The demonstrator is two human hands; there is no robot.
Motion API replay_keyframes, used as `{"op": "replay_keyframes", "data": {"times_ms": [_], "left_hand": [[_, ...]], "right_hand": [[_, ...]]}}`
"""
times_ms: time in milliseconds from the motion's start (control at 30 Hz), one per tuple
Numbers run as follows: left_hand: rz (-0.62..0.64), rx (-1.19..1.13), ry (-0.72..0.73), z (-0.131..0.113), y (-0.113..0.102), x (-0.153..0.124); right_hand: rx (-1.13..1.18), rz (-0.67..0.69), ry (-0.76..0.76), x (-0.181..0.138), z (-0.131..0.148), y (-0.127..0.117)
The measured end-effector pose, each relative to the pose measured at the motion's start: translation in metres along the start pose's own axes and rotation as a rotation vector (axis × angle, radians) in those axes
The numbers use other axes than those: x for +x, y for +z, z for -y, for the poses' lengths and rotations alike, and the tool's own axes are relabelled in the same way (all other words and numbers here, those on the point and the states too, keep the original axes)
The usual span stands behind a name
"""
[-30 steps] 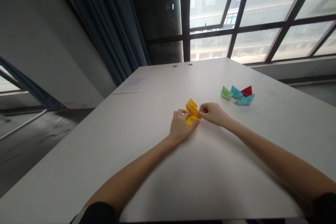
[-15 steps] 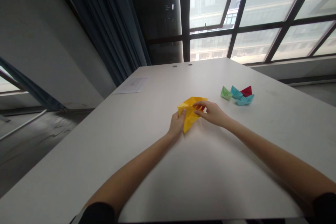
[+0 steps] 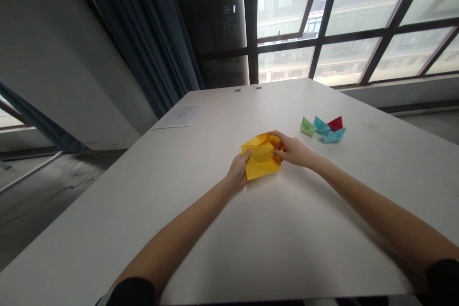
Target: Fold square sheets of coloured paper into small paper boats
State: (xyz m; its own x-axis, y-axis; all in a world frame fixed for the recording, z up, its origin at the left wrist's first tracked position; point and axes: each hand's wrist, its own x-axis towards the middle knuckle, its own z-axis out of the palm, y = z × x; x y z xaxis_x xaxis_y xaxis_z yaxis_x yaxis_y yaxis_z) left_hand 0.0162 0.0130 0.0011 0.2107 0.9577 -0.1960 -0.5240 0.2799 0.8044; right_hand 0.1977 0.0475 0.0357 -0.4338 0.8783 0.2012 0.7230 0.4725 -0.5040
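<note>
A creased sheet of yellow paper [image 3: 263, 161] is held between both hands just above the white table. My left hand [image 3: 238, 170] grips its left edge, thumb on the near face and fingers hidden behind. At the right edge, my right hand [image 3: 292, 149] pinches the paper with thumb and fingers. The upper part of the paper folds back along a crease, and its lower part hangs as a flat panel facing me.
Several small folded paper boats stand right of my hands: a green one [image 3: 307, 126], a red one [image 3: 335, 124] and blue ones [image 3: 333, 135]. A printed sheet [image 3: 178, 117] lies at the table's left edge. The white table [image 3: 215, 244] reaches toward the windows.
The yellow paper has been spread from a crumpled, pointed shape into a wider, roughly rectangular panel. My right hand has shifted slightly right along with the paper's edge.
</note>
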Motion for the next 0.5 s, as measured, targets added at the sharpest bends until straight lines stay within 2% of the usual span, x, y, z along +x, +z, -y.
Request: {"op": "replay_keyframes", "data": {"times_ms": [267,400,500], "left_hand": [[-0.038,0.071,-0.053,-0.001,-0.006,0.003],[0.062,0.047,-0.055,-0.005,-0.005,-0.001],[0.145,0.034,-0.040,-0.008,-0.004,-0.003]], "right_hand": [[-0.180,-0.005,-0.089,0.000,-0.018,-0.009],[-0.167,0.047,-0.093,0.000,-0.025,-0.008],[-0.161,0.029,-0.130,0.002,-0.026,-0.009]]}}
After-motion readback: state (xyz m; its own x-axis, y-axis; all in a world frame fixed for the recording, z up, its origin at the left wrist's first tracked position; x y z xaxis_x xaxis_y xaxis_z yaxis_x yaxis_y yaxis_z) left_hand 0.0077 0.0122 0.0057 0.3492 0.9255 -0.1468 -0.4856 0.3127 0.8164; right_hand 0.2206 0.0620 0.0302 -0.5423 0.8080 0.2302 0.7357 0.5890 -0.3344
